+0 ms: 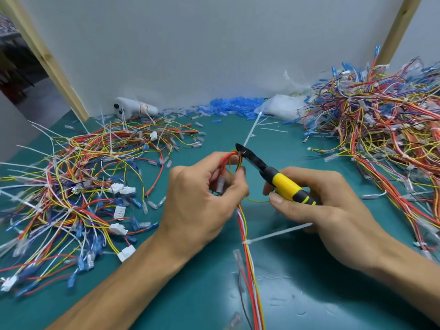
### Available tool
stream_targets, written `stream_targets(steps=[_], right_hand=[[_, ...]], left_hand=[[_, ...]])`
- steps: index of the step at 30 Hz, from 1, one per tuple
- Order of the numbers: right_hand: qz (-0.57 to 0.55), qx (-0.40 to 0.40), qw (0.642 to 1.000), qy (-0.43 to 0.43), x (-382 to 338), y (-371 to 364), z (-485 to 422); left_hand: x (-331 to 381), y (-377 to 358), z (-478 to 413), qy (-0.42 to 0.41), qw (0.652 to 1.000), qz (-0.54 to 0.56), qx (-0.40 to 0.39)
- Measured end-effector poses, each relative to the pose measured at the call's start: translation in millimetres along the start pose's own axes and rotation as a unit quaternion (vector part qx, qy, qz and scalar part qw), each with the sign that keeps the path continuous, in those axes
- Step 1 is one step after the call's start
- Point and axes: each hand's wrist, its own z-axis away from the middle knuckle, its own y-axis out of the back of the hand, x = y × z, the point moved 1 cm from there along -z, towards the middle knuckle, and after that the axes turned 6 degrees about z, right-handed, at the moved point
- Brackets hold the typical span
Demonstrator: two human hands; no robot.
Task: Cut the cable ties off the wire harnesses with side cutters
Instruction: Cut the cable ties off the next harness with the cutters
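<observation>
Near the middle of the green counter (309, 294), the left hand (204, 196) grips a wire harness (250, 270) of red, yellow and white wires, fingers curled round a raised loop of it. The right hand (319, 210) is wrapped round the yellow-and-black handles of the side cutters (283, 183). Their dark jaws sit against the top of that loop; whether they bite on a tie I cannot tell. Lower on the harness, toward the near edge, a white cable tie (245, 241) is cinched round the wires, its tail pointing right. A left heap of harnesses (78, 177) lies by the left edge, and a larger right heap of harnesses (385, 120) by the right edge. Along the far edge sit blue terminal sleeves (235, 104) and a white device (133, 108) with a small red-outlined mark, too blurred to read.
</observation>
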Motion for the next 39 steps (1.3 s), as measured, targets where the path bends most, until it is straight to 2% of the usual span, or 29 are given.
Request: stream_targets(steps=[4,6,8,13,19,27,29,31,35,39], right_hand=[[-0.094,-0.034,0.995,-0.019,0.9,-0.2,-0.7],[-0.142,-0.063,0.988,-0.019,0.7,-0.3,-1.0],[-0.157,-0.067,0.985,-0.016,0.7,0.0,-2.3],[-0.111,-0.06,0.992,0.022,-0.3,0.7,-3.9],[-0.04,-0.075,0.996,0.015,2.8,0.6,-0.5],[-0.043,-0.038,0.998,0.03,-2.4,-3.9,5.2],[-0.014,-0.018,0.999,0.036,0.1,-4.1,5.4],[0.065,0.026,0.996,0.053,2.3,-3.2,5.6],[0.225,0.114,0.961,0.112,0.6,-0.7,3.9],[0.25,0.122,0.954,0.111,1.4,0.0,2.3]], left_hand=[[1.6,-0.1,-0.4,-0.028,0.999,-0.012,-0.012],[3.1,0.5,-0.9,-0.033,0.999,0.005,-0.042],[2.7,1.8,0.6,-0.031,0.998,0.022,-0.055],[2.9,1.4,4.8,-0.034,0.996,0.036,-0.074],[2.2,-2.4,6.7,-0.042,0.996,0.026,-0.079],[5.7,-9.4,13.5,-0.021,0.995,0.057,-0.081],[6.3,-9.9,13.2,-0.022,0.995,0.058,-0.08],[6.8,-10.5,13.6,-0.023,0.994,0.067,-0.08],[5.0,-11.5,15.5,-0.019,0.993,0.083,-0.084],[5.2,-12.6,16.9,-0.013,0.991,0.091,-0.098]])
